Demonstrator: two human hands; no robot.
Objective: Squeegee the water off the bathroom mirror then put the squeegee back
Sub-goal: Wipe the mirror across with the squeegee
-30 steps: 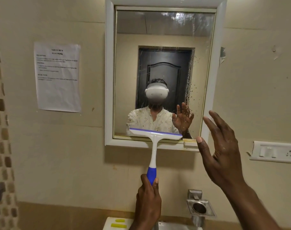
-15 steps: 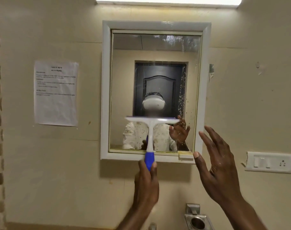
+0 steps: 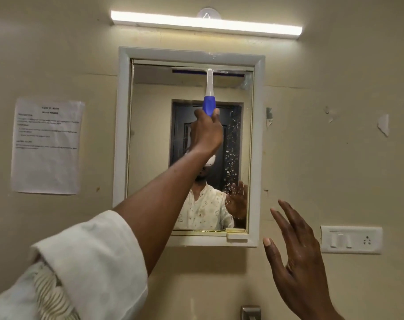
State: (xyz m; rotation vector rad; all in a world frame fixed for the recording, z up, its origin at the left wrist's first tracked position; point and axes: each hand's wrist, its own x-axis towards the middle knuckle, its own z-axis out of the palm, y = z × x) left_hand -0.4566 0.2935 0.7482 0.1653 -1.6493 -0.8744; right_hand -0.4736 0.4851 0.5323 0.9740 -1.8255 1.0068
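Note:
A white-framed mirror [image 3: 150, 146] hangs on the beige wall. My left hand [image 3: 206, 133] is raised in front of it, gripping the blue end of a white and blue squeegee [image 3: 209, 93]. The squeegee's blade lies flat against the glass at the very top edge, right of centre. Water drops [image 3: 231, 153] speckle a vertical strip near the mirror's right side. My right hand [image 3: 298, 262] hovers with fingers spread, below and right of the mirror's lower right corner, holding nothing.
A lit tube light [image 3: 205, 25] runs above the mirror. A printed paper sheet [image 3: 46, 146] is stuck on the wall to the left. A switch and socket plate [image 3: 351, 239] sits to the right. A metal fitting [image 3: 250, 312] shows at the bottom edge.
My left hand has lifted the squeegee from the mirror's bottom edge up to its top edge. My view has tilted upward. The right hand has stayed open beside the frame.

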